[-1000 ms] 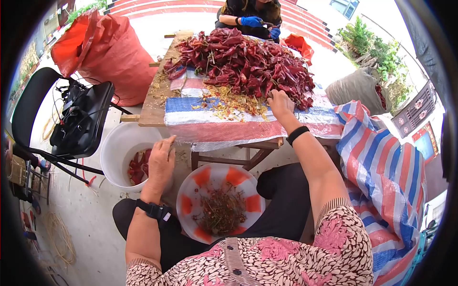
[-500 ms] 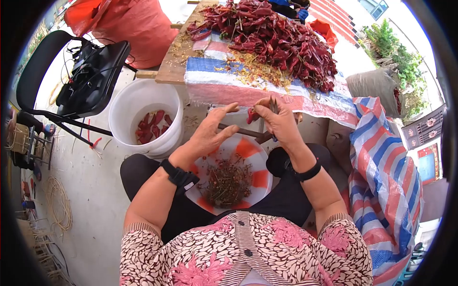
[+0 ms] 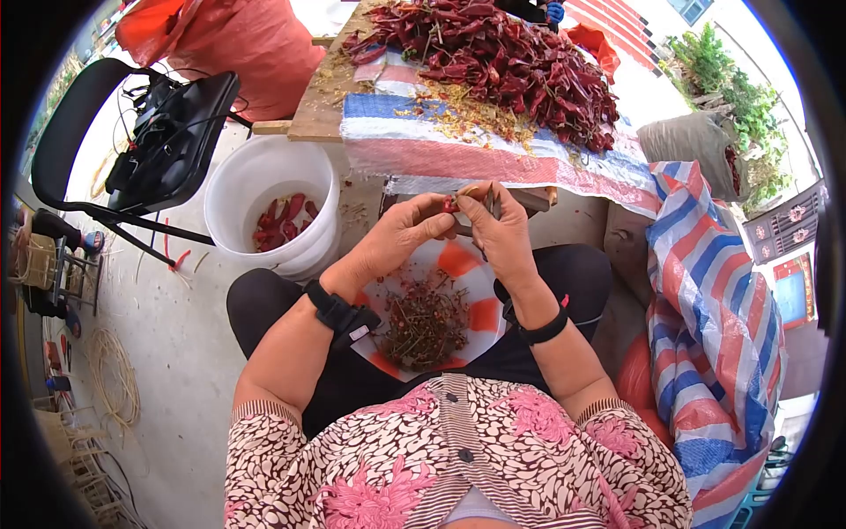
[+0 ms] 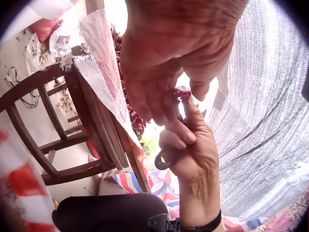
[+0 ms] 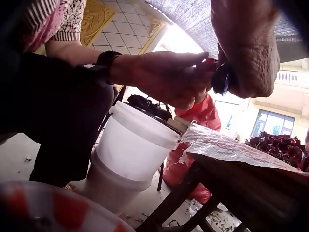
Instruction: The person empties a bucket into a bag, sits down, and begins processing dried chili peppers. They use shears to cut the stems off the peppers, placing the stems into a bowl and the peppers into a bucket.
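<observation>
In the head view, my left hand (image 3: 397, 236) and right hand (image 3: 504, 236) meet above the basin between my knees. The left thumb and fingers pinch a dried red chili pepper (image 3: 450, 204), mostly hidden by the fingers. My right hand grips scissors (image 5: 221, 79) with dark blue handles, its fingertips right at the pepper. The left wrist view shows the red pepper end (image 4: 183, 92) between both hands. Under them sits a white and orange basin (image 3: 483, 328) holding dry stems (image 3: 423, 322). A large chili pile (image 3: 493, 70) lies on the table ahead.
A white bucket (image 3: 220, 207) with several red chilies stands left of my knee. A striped sheet (image 3: 441, 159) covers the table (image 3: 317, 115). Further left are a black folding chair (image 3: 189, 159) and a red sack (image 3: 256, 57); a striped tarp (image 3: 705, 309) hangs at right.
My right hand has come back from the chili pile with a pepper and the scissors. The left hand has moved from the bucket to meet it and now pinches the pepper.
</observation>
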{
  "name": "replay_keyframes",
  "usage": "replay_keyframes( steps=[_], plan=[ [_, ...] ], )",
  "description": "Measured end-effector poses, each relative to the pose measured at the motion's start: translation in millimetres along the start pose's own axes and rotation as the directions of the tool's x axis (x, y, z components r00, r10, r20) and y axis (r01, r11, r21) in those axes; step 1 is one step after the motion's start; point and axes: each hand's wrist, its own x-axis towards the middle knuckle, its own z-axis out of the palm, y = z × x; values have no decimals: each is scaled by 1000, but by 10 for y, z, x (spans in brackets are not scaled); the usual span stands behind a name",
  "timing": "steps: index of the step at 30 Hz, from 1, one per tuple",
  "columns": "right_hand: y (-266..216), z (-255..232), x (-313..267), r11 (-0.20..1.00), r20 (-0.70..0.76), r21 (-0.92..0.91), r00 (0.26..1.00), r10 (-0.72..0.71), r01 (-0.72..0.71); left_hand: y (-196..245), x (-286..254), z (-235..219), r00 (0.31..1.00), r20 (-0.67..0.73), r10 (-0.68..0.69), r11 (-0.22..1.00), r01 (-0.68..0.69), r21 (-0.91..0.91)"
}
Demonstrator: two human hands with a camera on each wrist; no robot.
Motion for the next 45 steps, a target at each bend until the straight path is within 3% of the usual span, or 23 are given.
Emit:
replay_keyframes(
  steps=[3,5,7,10,12,13,14,17,18,21,24,25,27,29,30,31,34,36,37,38,40,43,45],
  plan=[
    [36,26,-28,945,-8,-270,981,-195,186,56,-5,51,996,-92,13,999,-16,-33],
    [45,50,-53,848,17,-417,936,-351,326,74,-25,13,998,-49,29,996,-25,85],
    [7,94,-73,722,71,-502,854,-515,476,92,-44,8,1000,-23,12,980,-8,196],
    [93,112,-84,711,38,-481,822,-569,514,118,-63,31,1000,3,-26,953,24,301],
    [-53,115,-155,981,-60,-55,980,-190,187,122,-73,34,999,41,-15,954,2,299],
    [-108,117,-182,985,-37,174,999,20,-14,130,-78,30,998,57,-2,955,-15,295],
    [-110,117,-185,954,-5,286,995,96,-91,139,-86,26,997,74,9,956,-30,290],
    [-39,-13,-153,618,236,656,895,378,-433,225,-144,80,994,111,22,975,-47,219],
    [10,-74,-122,460,399,707,841,367,-536,254,-164,107,992,121,25,982,-47,184],
    [-4,-138,-114,354,401,770,834,379,-531,292,-192,66,961,260,-92,965,22,260],
    [-71,-168,-198,866,141,406,956,257,-292,149,-189,-120,999,-33,2,942,10,335],
    [-160,-154,-264,947,66,154,959,274,-281,150,-190,-201,988,-145,61,944,-10,330],
    [205,-239,-331,980,72,-105,981,179,-171,174,-244,-376,879,-370,299,730,39,682],
    [222,-391,-366,797,251,-597,921,299,-96,11,-308,-718,730,-409,547,427,177,887],
    [213,-425,-377,714,273,-695,951,146,90,61,-363,-810,745,-520,417,371,383,846],
    [216,-497,-303,730,210,-683,966,151,35,102,-425,-882,719,-634,285,279,571,772],
    [107,-781,89,771,-7,-619,982,187,-151,-42,-562,-1104,644,-667,375,28,712,702],
    [194,-1167,550,620,-116,-784,984,-138,-5,-46,-539,-1086,638,-692,337,45,724,689],
    [89,-1287,795,556,-200,-828,965,-168,-75,-51,-525,-1079,633,-706,318,55,731,680],
    [77,-1449,1026,450,-240,-890,916,-321,-75,-89,-507,-1067,650,-676,346,86,696,713],
    [42,-1772,1501,327,-218,-943,849,-482,-56,-152,-437,-1073,693,-618,371,139,617,775],
    [26,-2024,1957,199,-223,-971,816,-533,-135,-152,-309,-1004,744,-535,400,326,429,842],
    [21,-2115,2091,96,-276,-961,878,-391,-260,-35,-248,-892,778,-500,382,473,300,829]
  ],
)
